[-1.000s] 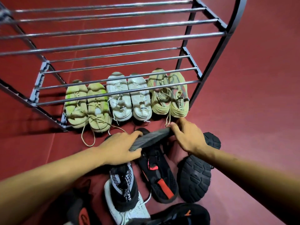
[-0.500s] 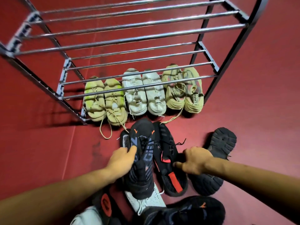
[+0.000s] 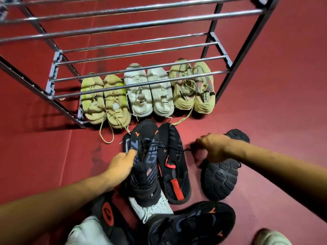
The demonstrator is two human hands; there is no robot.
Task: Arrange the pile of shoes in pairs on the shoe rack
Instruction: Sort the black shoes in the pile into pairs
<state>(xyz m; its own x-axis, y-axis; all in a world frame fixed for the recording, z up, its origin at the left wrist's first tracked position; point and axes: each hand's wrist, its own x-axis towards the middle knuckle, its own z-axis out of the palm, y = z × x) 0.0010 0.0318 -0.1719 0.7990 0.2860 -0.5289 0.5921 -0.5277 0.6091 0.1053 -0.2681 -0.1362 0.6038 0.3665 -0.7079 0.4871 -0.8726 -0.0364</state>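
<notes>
Head view: left hand (image 3: 122, 163) grips black, blue-marked sneaker (image 3: 145, 167).

both hands (image 3: 122, 164) (image 3: 215, 147) low, fingers curled

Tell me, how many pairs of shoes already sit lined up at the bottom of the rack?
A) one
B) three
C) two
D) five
B: three pairs stand side by side under the shoe rack's lowest bars, a beige and neon-yellow pair, a white pair and a tan pair with red streaks.
</notes>
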